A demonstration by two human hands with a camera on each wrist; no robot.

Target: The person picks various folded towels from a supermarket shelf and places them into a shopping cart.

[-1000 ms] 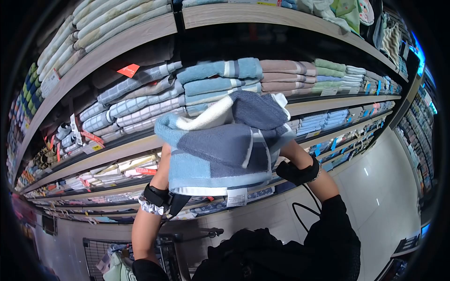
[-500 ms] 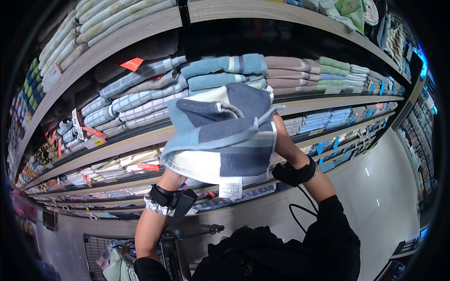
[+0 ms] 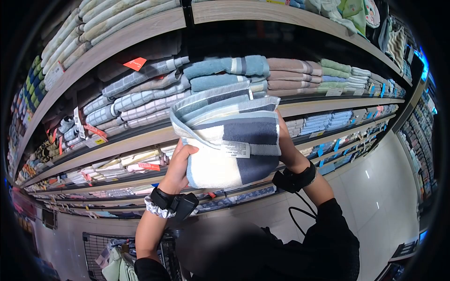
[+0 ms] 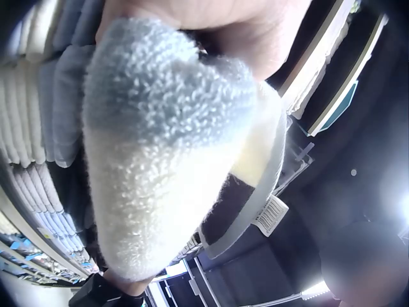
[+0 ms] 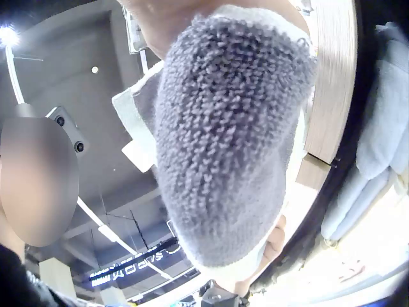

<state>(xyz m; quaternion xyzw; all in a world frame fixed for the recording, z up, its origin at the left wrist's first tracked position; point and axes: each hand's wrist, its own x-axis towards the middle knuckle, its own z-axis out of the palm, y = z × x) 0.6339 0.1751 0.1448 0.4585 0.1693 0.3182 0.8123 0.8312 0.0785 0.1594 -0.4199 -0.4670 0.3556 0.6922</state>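
Observation:
A folded towel (image 3: 213, 164) in white, navy and pale blue blocks is held up in front of the shelves, its white label (image 3: 236, 149) facing the camera. At its left edge the left hand (image 3: 179, 161) grips it, thumb on the near face. The right hand (image 3: 284, 136) holds the right edge, its fingers hidden behind the cloth. Close up in the left wrist view, the towel's rounded fold (image 4: 160, 147) hangs under the left hand (image 4: 236, 29). The right wrist view shows the dark blue part (image 5: 223, 134) below the right hand (image 5: 156, 22).
Stacks of folded towels, teal (image 3: 225, 65), brown (image 3: 293, 72) and checked blue (image 3: 145, 100), fill the shelf behind. A wooden shelf edge (image 3: 126, 152) runs below them. At the lower left stands a wire cart (image 3: 93, 250) holding cloths. Pale tiled floor (image 3: 375, 187) lies at right.
The loosely bunched towel has been folded into a flatter, smaller bundle. Its label has moved up onto the near face, and the left hand has risen, its thumb now visible.

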